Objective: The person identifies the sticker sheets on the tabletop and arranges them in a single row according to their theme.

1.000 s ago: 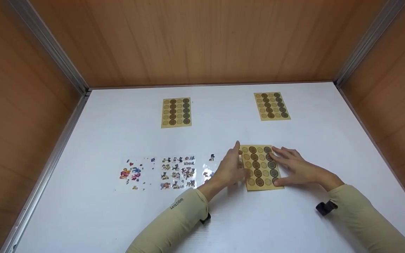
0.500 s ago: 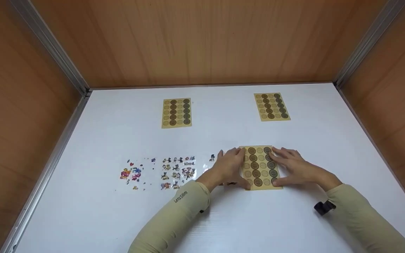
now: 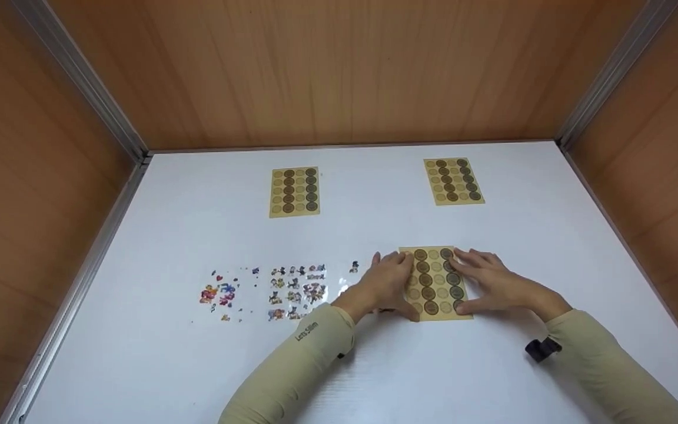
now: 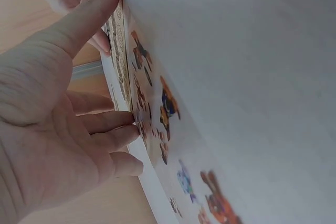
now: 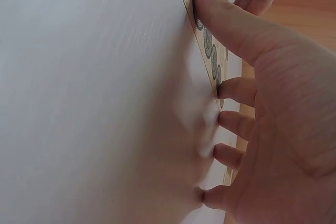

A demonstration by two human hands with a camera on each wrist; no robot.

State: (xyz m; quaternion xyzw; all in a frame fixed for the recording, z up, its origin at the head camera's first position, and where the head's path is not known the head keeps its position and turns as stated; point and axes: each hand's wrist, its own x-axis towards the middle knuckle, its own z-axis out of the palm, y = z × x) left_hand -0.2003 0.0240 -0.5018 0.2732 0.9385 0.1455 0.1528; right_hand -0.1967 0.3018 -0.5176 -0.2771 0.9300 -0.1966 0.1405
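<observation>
Three wood walls (image 3: 339, 70) stand round a white table (image 3: 351, 218). Person's L hand (image 3: 381, 284) and R hand (image 3: 495, 287), fingers apart, touch a brown sheet (image 3: 438, 284) btwn them on the table. 2 more brown sheets (image 3: 294, 192) lie farther back; clear sheets (image 3: 327, 290) w/ tiny pics (image 3: 315, 291) lie left.

Your two hands face each other, well apart from touching, thumbs stretched away from the fingers.
Your left arm (image 3: 298, 365) slants in from the bottom edge up toward your right, its sleeve ending at the wrist; your right arm (image 3: 615, 365) slants in from the lower right corner toward your left. Your left hand (image 3: 381, 285) turns its palm inward, its fingers (image 4: 113, 139) gently bent and close together, your left thumb (image 4: 89, 18) long and straight. Your right hand (image 3: 497, 284) mirrors it, its four fingers spread with gaps, your right thumb (image 5: 236, 27) reaching out.
</observation>
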